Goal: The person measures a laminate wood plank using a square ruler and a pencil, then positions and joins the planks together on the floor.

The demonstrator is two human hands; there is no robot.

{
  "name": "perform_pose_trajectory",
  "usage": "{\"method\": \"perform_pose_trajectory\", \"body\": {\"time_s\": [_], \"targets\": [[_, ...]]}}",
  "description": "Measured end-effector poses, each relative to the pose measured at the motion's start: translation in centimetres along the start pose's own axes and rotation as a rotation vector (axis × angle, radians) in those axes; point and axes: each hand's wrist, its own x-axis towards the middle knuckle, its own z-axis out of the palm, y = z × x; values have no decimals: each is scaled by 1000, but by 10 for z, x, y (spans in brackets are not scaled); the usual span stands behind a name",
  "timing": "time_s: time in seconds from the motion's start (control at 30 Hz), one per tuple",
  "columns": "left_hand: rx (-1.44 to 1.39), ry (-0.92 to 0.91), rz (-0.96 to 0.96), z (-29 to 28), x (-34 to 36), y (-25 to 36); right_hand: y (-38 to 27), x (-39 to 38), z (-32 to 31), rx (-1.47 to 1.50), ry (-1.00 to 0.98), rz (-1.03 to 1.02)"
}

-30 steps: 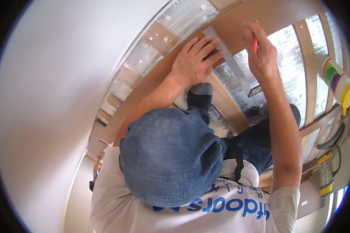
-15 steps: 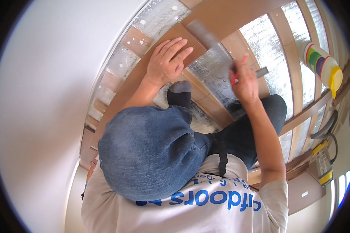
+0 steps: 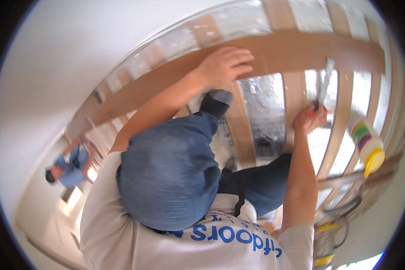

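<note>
Two bare hands fill my view from afar. I see the left hand (image 3: 225,67) unclenched, its fingers extended close together and pointing right across the long flat brown wooden board (image 3: 301,49); blur keeps me from telling how firmly it presses. The right hand (image 3: 310,119) is curled tight around the dark end of a slim silver metal square (image 3: 326,85), with a thin red pen-like stick (image 3: 324,112) in the same grasp.

Along the board's near edge I get a bare stretch between the left hand and the square's far tip, which overlaps the board. Its right end lies beyond that tip. Between the hands I have open room over crinkled, shiny silver foil sheeting (image 3: 265,99) and a pale tan wooden batten (image 3: 294,96). To the left, below the board, a rounded knee in faded blue denim (image 3: 166,180) takes up space. Right of the grasping hand, I find a white plastic bottle with a yellow cap (image 3: 366,139), and a smooth white wall (image 3: 54,81) curves at far left
</note>
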Motion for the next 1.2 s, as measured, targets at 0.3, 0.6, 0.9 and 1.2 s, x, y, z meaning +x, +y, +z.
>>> {"method": "perform_pose_trajectory", "body": {"time_s": [0.3,0.6,0.9,1.2], "targets": [[134,-270,-596,-107,-303,118,11,-15,9,-177,147,-70],[-128,-516,-1772,-134,-677,494,2,-50,7,-381,23,2],[-389,-203,-1934,-132,-656,579,30,7,17,-217,-299,145],[157,-74,-1248,-231,-678,232,47,49,-29,-177,-250,-199]]}}
